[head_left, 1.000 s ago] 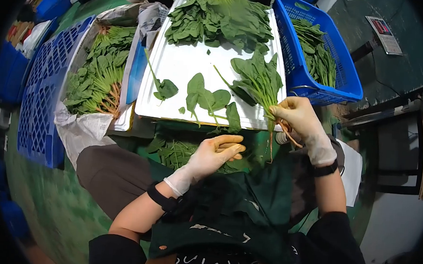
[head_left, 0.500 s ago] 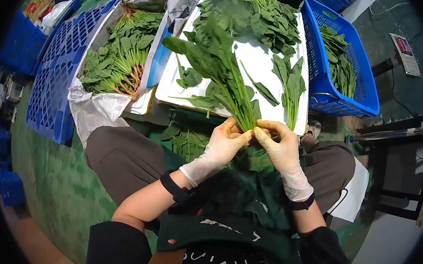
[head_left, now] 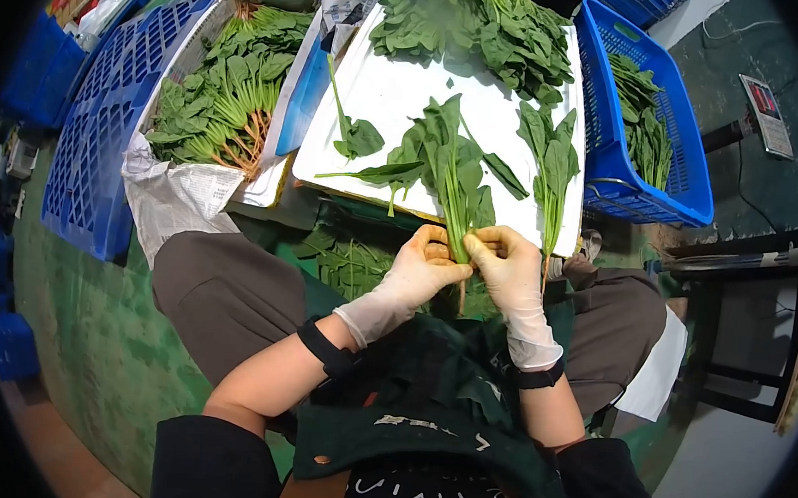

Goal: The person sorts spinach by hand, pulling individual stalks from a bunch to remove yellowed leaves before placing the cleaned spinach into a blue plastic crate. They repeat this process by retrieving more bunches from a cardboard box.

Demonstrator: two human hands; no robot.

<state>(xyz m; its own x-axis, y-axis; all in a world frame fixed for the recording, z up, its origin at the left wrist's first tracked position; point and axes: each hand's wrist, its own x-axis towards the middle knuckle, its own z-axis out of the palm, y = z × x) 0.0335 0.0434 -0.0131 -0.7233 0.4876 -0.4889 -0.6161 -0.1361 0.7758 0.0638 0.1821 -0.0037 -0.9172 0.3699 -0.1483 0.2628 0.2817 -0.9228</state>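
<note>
At the near edge of the white tray [head_left: 387, 91], the left hand [head_left: 419, 271] and right hand [head_left: 506, 268] both pinch the spinach bunch [head_left: 448, 165] at its stem base, its leaves lying over the tray; a hard tug would likely snap the thin stems; a loose pinch could let stalks slip out.

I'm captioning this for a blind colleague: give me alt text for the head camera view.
The gloved left hand and right hand pinch a spinach bunch by its stem base over the person's lap. Ahead lies a white tray holding a spinach pile, with a blue basket of leaves to its right and a newspaper-lined crate of rooted spinach to its left.
</note>
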